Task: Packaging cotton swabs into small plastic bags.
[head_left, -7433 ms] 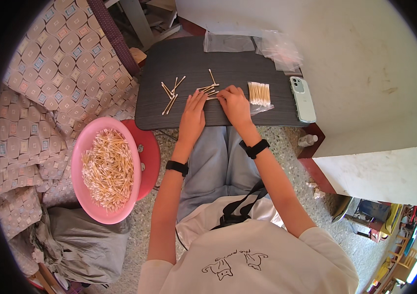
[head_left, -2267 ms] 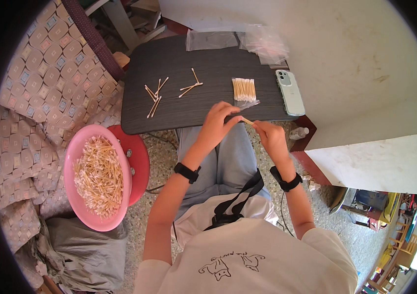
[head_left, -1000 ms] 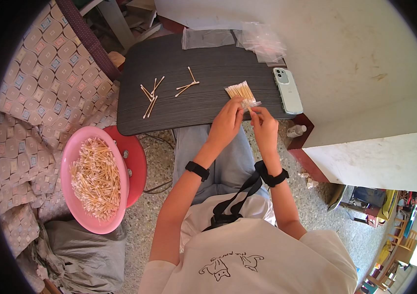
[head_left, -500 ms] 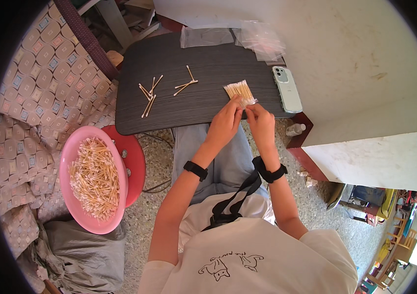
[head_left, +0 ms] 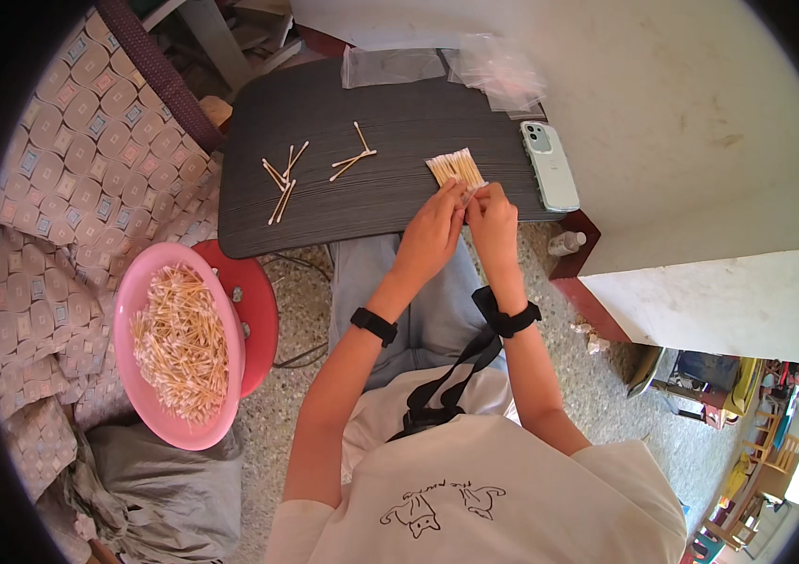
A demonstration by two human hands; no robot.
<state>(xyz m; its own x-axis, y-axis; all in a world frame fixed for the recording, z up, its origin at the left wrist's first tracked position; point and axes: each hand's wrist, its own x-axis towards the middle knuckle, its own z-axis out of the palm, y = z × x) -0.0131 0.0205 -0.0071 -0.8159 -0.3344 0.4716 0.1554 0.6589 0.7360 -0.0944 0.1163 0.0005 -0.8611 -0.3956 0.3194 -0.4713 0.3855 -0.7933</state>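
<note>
A flat row of cotton swabs [head_left: 454,166], apparently in a small clear plastic bag, lies at the right front of the dark table [head_left: 380,202]. My left hand [head_left: 431,233] pinches the bag's near left edge, its fingers closed. Beside it my right hand [head_left: 493,226] is closed on the near right edge, the thumbs almost touching. Some of the bag's edge is hidden under my fingers. Several loose swabs [head_left: 284,183] lie crossed at the left of the table, and a few more swabs [head_left: 354,162] are near its middle.
A pink basin [head_left: 125,376] heaped with swabs sits on a red stool [head_left: 263,324] at the left. Clear plastic bags [head_left: 503,75] are stacked at the table's far edge. A pale phone [head_left: 557,174] lies at the right edge, by the wall. A small bottle [head_left: 566,244] stands below.
My right hand has shifted slightly left and up along the bag's edge, closer to my left hand. Both hands keep hold of the bag.
</note>
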